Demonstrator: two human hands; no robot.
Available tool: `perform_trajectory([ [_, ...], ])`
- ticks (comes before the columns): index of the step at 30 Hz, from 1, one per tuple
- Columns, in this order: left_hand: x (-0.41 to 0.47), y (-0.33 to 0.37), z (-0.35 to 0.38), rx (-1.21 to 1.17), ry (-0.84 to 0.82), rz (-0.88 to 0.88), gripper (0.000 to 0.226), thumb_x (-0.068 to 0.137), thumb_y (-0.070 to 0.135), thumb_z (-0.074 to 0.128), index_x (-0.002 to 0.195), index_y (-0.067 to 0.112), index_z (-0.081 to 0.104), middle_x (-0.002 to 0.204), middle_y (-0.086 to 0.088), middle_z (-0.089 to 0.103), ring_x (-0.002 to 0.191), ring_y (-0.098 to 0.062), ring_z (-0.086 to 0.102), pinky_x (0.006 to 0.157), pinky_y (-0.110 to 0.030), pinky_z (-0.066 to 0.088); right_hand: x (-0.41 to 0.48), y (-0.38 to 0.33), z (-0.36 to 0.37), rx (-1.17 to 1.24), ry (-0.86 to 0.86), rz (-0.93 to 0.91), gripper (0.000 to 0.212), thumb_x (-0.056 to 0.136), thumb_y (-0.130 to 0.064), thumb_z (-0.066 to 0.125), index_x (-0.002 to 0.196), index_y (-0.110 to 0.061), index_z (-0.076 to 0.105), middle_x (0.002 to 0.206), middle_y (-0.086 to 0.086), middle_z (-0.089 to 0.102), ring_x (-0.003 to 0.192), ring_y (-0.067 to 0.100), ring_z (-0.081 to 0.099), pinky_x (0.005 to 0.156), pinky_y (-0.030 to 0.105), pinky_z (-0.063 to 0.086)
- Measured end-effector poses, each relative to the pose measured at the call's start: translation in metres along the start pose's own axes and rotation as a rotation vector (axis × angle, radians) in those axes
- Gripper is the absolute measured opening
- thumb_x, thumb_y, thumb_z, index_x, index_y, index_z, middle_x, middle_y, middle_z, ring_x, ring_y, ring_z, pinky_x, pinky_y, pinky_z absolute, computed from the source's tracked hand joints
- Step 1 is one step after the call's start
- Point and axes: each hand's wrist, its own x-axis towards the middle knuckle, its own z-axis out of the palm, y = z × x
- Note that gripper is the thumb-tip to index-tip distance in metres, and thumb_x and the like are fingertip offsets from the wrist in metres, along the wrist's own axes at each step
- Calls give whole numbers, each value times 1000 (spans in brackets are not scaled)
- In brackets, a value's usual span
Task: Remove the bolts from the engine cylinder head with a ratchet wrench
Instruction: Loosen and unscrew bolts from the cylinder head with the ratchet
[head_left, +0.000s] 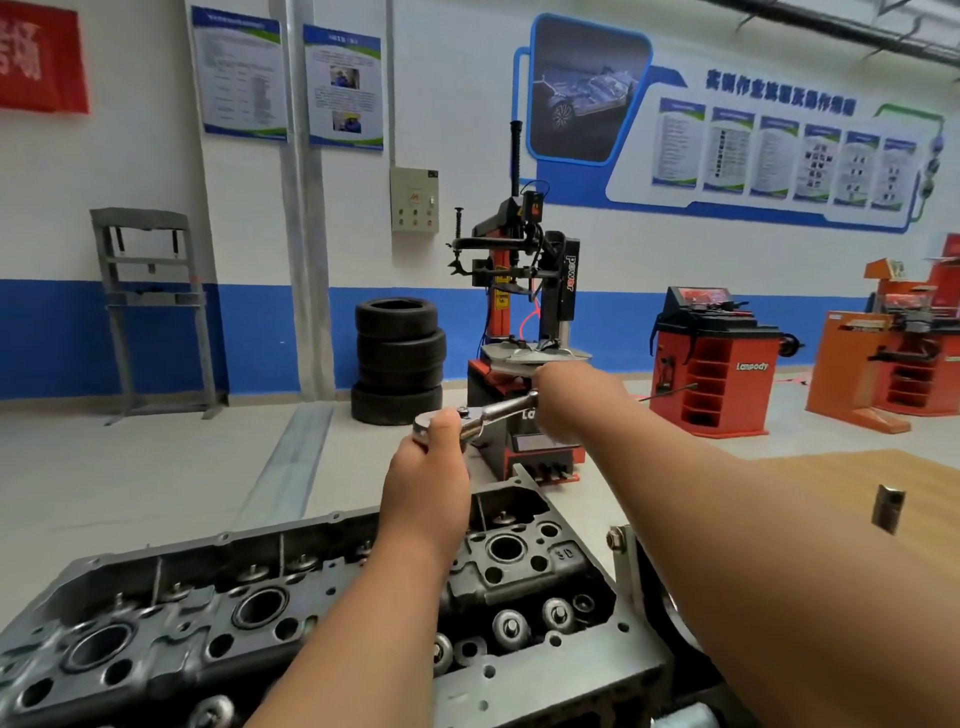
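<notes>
The engine cylinder head (171, 613) lies low on the left, its far end under the left hand (426, 483). That hand grips the head of the ratchet wrench (498, 410), thumb on top; the bolt and socket below are hidden behind it. The handle runs rightward into the right hand (566, 405), whose fingers are wrapped round it but blurred. A small metal piece (888, 506) stands on the desk (810, 478).

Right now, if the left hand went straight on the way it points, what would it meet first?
The left hand holds the wrench by its head, so that comes first. Beyond it lies probably open floor, then the tyre machine; depth is unclear.
</notes>
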Motion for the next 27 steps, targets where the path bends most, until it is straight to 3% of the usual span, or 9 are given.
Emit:
perform_trajectory([
  [5,-2,2,2,-25,26,77,45,93,55,35,84,16,55,72,-2,51,66,-16,47,64,-35,41,-13,21,-3,29,198,-54,8,86,-20,50,85,-25,56,76,-4,44,90,21,39,86,42,35],
  [9,-4,7,7,-134,1,216,48,81,61,34,88,19,57,71,2,52,62,-7,49,56,-21,42,-39,39,-27,32,390,-82,8,90,-27,47,84,-22,47,79,-2,41,88,21,38,78,38,29],
  [12,-4,5,11,-215,-38,141,46,86,58,33,88,20,59,68,4,57,58,-4,52,56,-21,42,-72,57,-54,-111,333,-131,19,91,-32,48,76,-21,45,72,-2,44,74,20,42,79,39,32],
  [15,-1,9,25,-299,-103,18,46,91,55,34,75,18,55,57,3,56,55,-13,48,61,-32,39,-112,72,-74,-234,275,-151,26,89,-26,51,66,-24,38,65,-3,45,58,13,41,61,29,29],
  [17,2,13,42,-341,-107,-56,47,94,52,34,68,17,51,51,2,53,52,-14,44,58,-32,37,-134,79,-83,-262,196,-109,23,88,-23,51,67,-24,40,66,-3,48,56,12,46,49,26,30],
  [19,2,11,58,-315,-114,-99,47,94,53,36,65,18,45,49,3,50,50,-14,42,57,-32,35,-152,83,-87,-250,113,-76,17,88,-23,51,72,-25,46,69,-4,50,59,13,51,47,25,36],
  [23,2,1,71,-131,-228,-92,47,77,65,44,79,18,50,58,5,46,55,-12,39,59,-30,37,-181,83,-81,-213,29,-85,30,89,-31,51,67,-27,32,73,-6,48,60,11,48,45,25,33],
  [27,1,2,70,-191,-203,-83,48,65,62,49,79,17,57,53,7,52,57,-10,45,60,-30,38,-203,71,-79,-228,40,-121,39,92,-29,47,64,-28,20,73,-7,36,58,11,38,45,25,29],
])
